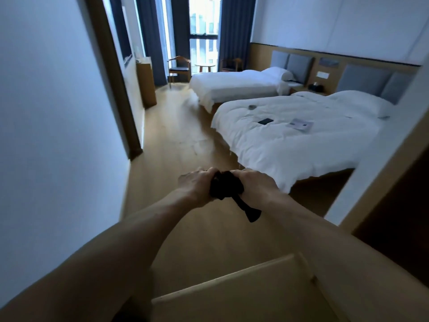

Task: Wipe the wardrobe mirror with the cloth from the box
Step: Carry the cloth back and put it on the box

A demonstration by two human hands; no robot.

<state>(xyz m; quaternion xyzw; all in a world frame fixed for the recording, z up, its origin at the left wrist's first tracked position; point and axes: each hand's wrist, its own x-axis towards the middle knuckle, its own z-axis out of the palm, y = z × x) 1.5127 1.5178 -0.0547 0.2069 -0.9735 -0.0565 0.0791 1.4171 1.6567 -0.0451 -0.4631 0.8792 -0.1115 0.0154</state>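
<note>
Box (232, 296); both hands (197, 185) (254, 185) tight around cloth (226, 185)

Head-worn wide view, forward and down over floor (176, 140).

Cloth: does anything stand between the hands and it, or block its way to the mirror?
Nothing does: the left hand and right hand both grip the black cloth. No mirror is recognisable here, so that path cannot be judged.

Two beds (290, 140), two chairs (180, 66), one round table (205, 66); one black cloth (226, 185), two hands (197, 184)
</note>
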